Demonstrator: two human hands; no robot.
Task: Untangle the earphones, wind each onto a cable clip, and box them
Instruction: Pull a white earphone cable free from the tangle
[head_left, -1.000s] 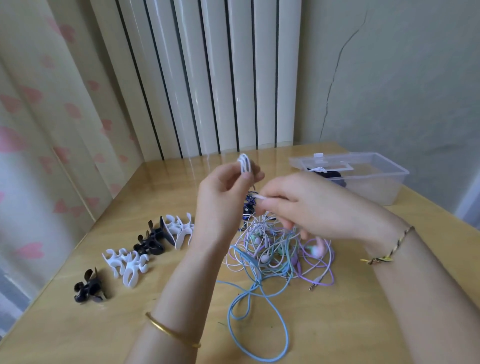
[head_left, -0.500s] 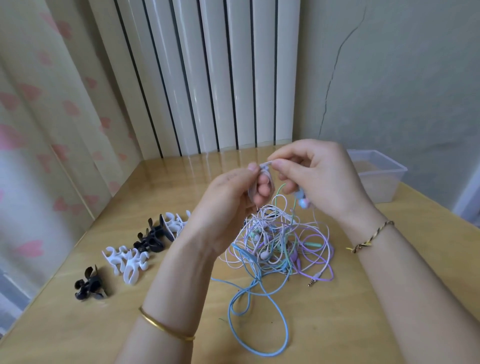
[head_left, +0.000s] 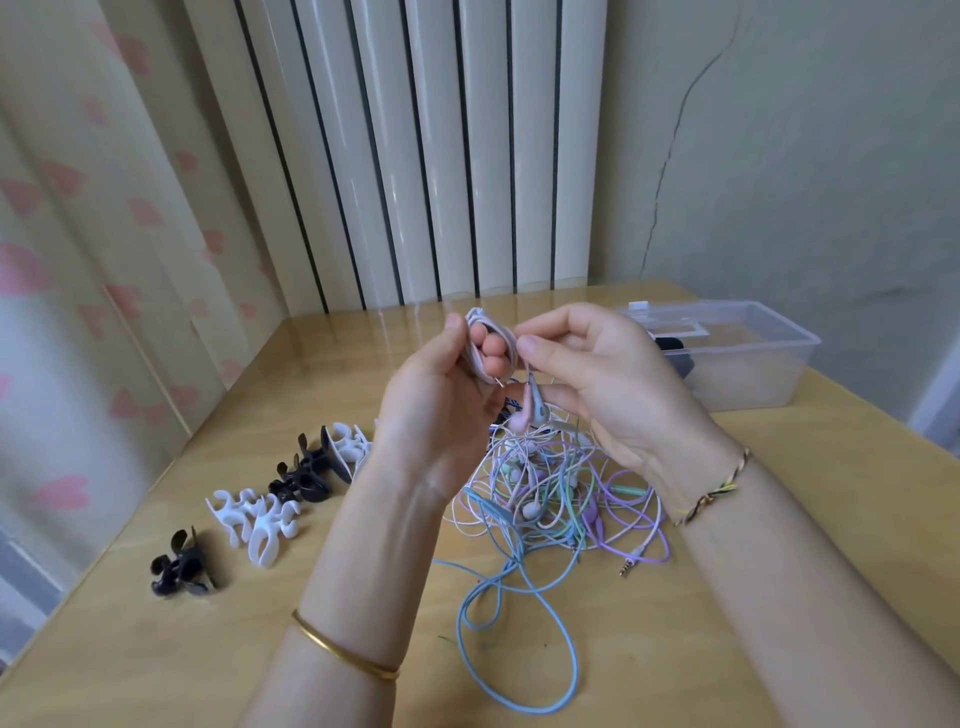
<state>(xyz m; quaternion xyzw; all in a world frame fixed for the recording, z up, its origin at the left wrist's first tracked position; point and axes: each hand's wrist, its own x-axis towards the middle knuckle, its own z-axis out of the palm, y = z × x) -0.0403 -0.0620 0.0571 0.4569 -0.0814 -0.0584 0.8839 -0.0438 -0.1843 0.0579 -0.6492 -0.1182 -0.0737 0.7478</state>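
**Hand-winding one pale earphone**

Left hand holds a coil looped round its fingers. Right hand pinches the coil's free end just beside it, earbuds dangling beneath. Tangle lies under both hands. Best approach: light, even tension, flat loops. Clips wait left of the left hand.

box contents half hidden by right hand

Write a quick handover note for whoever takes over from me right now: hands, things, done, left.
Left hand: holds a pale cable coil looped round its fingers.
Right hand: pinches the same cable; its earbuds dangle below.
Tangle on the table; clips in a row to its left; box at right, something dark inside.
Done: one earphone nearly coiled.
Left: clip it, box it, then untangle the rest.
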